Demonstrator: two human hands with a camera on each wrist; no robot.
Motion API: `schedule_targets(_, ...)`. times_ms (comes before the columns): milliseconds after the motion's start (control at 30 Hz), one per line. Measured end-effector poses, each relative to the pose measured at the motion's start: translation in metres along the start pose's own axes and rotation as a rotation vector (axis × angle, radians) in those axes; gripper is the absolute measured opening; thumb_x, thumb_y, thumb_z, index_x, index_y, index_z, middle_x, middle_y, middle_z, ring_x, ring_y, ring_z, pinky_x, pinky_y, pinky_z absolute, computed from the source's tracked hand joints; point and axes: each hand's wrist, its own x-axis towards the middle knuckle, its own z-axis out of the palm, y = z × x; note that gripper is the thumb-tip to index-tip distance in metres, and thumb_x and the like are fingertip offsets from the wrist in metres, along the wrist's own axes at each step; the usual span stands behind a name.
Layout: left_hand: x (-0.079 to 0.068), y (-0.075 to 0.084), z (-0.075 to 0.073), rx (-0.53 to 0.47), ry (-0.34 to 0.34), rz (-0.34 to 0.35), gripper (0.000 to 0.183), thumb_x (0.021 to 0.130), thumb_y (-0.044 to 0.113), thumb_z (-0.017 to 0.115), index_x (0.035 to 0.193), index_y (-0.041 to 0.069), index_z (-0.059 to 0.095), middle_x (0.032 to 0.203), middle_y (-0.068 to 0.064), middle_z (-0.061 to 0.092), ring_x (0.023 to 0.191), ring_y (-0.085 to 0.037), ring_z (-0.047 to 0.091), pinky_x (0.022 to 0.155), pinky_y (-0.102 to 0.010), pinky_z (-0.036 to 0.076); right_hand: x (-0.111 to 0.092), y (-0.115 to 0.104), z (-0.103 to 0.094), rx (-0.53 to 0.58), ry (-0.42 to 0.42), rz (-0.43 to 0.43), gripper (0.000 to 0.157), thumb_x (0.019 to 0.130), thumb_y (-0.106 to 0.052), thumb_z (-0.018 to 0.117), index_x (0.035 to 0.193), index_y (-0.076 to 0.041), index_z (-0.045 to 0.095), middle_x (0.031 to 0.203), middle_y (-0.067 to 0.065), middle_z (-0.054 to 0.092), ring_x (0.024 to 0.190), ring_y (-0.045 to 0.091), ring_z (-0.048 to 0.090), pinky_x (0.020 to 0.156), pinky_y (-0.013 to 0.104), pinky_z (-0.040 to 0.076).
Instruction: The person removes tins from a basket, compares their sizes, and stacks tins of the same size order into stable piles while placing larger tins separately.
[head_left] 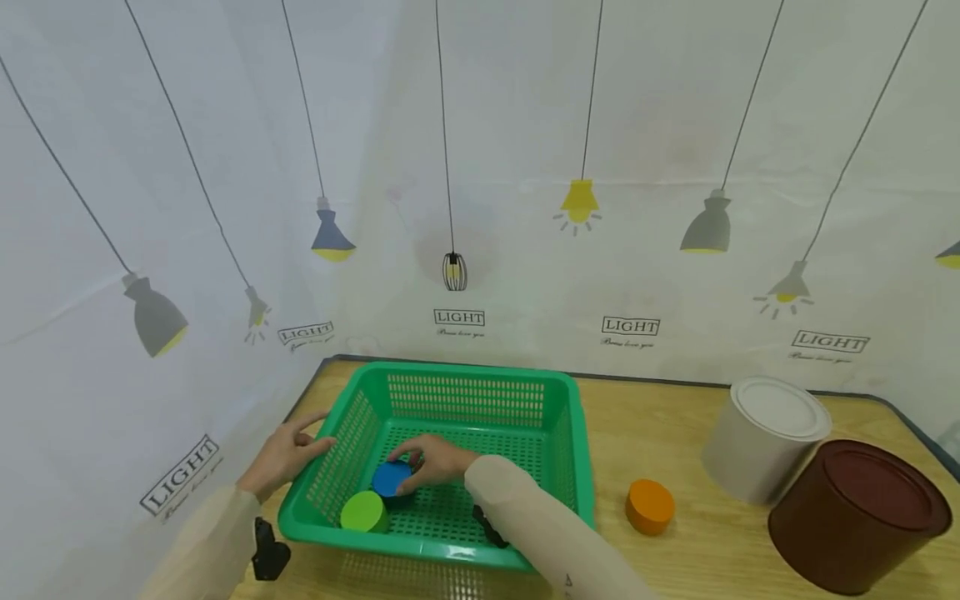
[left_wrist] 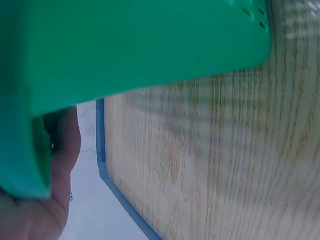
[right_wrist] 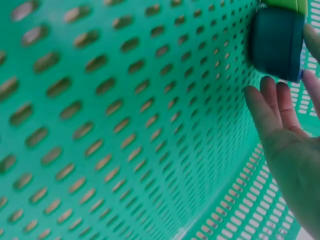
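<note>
A green plastic basket (head_left: 450, 546) with slotted sides sits on the wooden table. My left hand (head_left: 283, 454) holds its left rim, thumb over the edge; in the left wrist view, fingers (left_wrist: 65, 150) show behind the green lip. Inside the basket, my right hand (head_left: 435, 461) has thumb and index finger on opposite sides of a short blue cylinder (head_left: 392, 478). From the right wrist, that cylinder looks dark teal (right_wrist: 274, 44), and the other fingers (right_wrist: 265, 107) extend beside it. A light green cylinder (head_left: 364, 512) lies against it, near the basket's front left corner.
On the table (head_left: 637, 417), right of the basket, stands an orange cylinder (head_left: 650, 507). Farther right are a white lidded canister (head_left: 765, 442) and a dark red-brown one (head_left: 855, 517). A white sheet printed with hanging lamps (head_left: 525, 275) encloses the back and left.
</note>
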Motion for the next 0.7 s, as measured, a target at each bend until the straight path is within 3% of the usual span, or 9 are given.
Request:
schedule_targets(367,0.000,0.002,-0.001,-0.026,-0.023,-0.015,0.060,0.089,0.023,0.055,0.138,0.003,0.027,0.073,-0.010,0.052,0.053,-0.015,0.043,0.046,-0.030,0.039,-0.012,-0.004,-0.007,0.034,-0.163,0.076,0.042,0.072,-0.016,0.074,0.108,-0.019,0.051,0.110,0.003,0.048,0.095,0.017,0.051,0.073,0.029,0.046)
schedule_targets(700,0.000,0.003,-0.002,-0.005,-0.023,0.014,0.059,0.089,0.023,0.053,0.138,0.002,0.027,0.068,-0.008,0.050,0.049,-0.013,0.038,0.045,-0.029,0.037,-0.016,-0.006,-0.007,0.040,-0.134,0.050,0.043,0.073,-0.014,0.074,0.107,-0.017,0.048,0.113,0.006,0.047,0.095,0.017,0.051,0.072,0.027,0.046)
